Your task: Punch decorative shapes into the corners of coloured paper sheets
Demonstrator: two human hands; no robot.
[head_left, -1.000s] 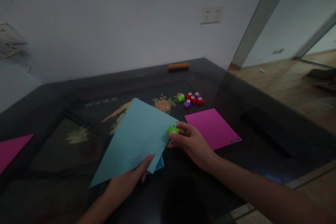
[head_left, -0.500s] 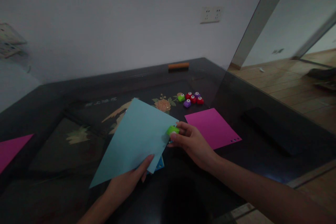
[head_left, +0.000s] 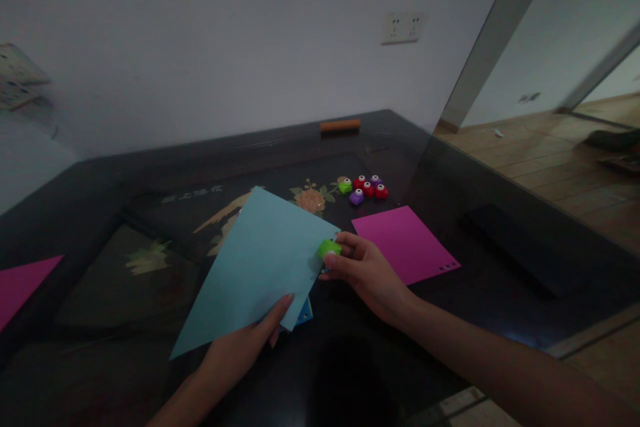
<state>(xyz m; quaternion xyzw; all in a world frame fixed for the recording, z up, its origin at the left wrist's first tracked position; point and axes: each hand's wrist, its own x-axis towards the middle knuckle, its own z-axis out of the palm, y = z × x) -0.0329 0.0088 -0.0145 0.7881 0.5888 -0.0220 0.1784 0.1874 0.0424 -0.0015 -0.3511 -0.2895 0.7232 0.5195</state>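
My left hand [head_left: 260, 333] holds a light blue sheet of paper [head_left: 255, 260] by its near edge, thumb on top and fingers underneath. Between the thumb and fingers of my right hand [head_left: 357, 267] is a green craft punch [head_left: 329, 249], set on the sheet's right edge. My right thumb presses on its top; the punch's underside is mostly hidden. Under the light blue sheet, a darker blue sheet [head_left: 305, 312] with small holes along its edge peeks out. To the right lies a pink sheet [head_left: 403, 243] with several small holes punched at its near right corner.
Several red, purple and green punches [head_left: 367, 188] cluster beyond the pink sheet. Another pink sheet [head_left: 27, 283] lies at the far left. A brown cylinder [head_left: 340, 126] rests at the back of the dark table [head_left: 280, 150], and a black oblong object [head_left: 510, 247] lies at the right.
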